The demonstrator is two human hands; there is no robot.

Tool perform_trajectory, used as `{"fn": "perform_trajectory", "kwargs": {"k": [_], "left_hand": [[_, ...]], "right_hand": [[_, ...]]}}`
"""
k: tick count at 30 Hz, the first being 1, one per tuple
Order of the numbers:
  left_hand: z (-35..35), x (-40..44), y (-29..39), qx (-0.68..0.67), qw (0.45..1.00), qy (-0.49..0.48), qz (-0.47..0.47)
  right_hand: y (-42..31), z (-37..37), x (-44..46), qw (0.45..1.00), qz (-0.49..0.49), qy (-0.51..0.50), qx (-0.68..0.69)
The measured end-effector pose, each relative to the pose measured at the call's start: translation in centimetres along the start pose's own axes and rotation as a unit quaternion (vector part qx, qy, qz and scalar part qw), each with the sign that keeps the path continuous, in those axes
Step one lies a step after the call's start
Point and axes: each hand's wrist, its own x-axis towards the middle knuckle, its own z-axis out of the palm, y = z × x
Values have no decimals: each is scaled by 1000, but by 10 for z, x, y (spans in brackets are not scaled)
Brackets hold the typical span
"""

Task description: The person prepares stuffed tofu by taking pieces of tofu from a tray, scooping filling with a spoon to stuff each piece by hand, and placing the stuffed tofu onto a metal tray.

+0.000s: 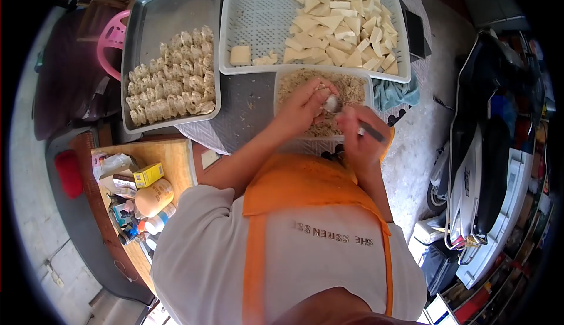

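We've got the right hand [365,134] wrapped firmly around a dark-handled silver metal spoon [332,103], its bowl right up at the left hand [306,106]! That left hand curls over the white rectangular plastic tub [369,92] of crumbly beige filling [351,83]; whether its grip is clamped on anything, we can't tell. Just beyond, we see cream triangular pieces [346,25] heaped in a pale perforated plastic tray [258,17], while on our left, lumpy beige pieces [176,77] line up in a silver rectangular metal tray [170,11]
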Motion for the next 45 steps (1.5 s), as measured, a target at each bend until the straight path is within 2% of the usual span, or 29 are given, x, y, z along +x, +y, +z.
{"fn": "perform_trajectory", "kwargs": {"k": [2,5,7,10,13,16,19,22,25,31,34,37,40,45], "left_hand": [[-6,-1,1,-43,999,10,-3],[-16,1,0,-87,996,-11,-10],[-11,-1,6,-86,996,-21,-17],[-7,-3,16,-257,958,3,-124],[-14,-3,1,-213,973,-40,-77],[-4,-5,14,-126,988,13,-89],[-3,-3,10,-105,990,37,-92],[-15,-2,0,-225,971,-8,-86],[-14,-3,0,-209,970,1,-125],[-14,-4,1,-190,979,-22,-65],[-20,-3,-5,-256,964,-60,-47],[-11,-2,1,-223,974,8,-45],[-2,0,14,-260,963,36,-67],[-16,1,1,-306,947,-34,-97]], "right_hand": [[3,-10,-1,996,20,60,68],[0,-20,11,987,101,121,43],[16,-16,8,986,130,84,59],[27,-1,-2,983,173,31,55],[35,13,-13,980,185,7,68],[38,12,-13,985,168,-8,43],[38,10,-12,984,172,-7,38],[34,10,-11,986,166,-9,32],[36,11,-12,989,146,-10,25],[39,11,-13,990,139,-11,20],[38,11,-12,990,137,-14,23],[37,11,-12,990,136,-10,26],[40,11,-14,991,129,-11,23],[40,9,-14,991,131,-16,28]]}}
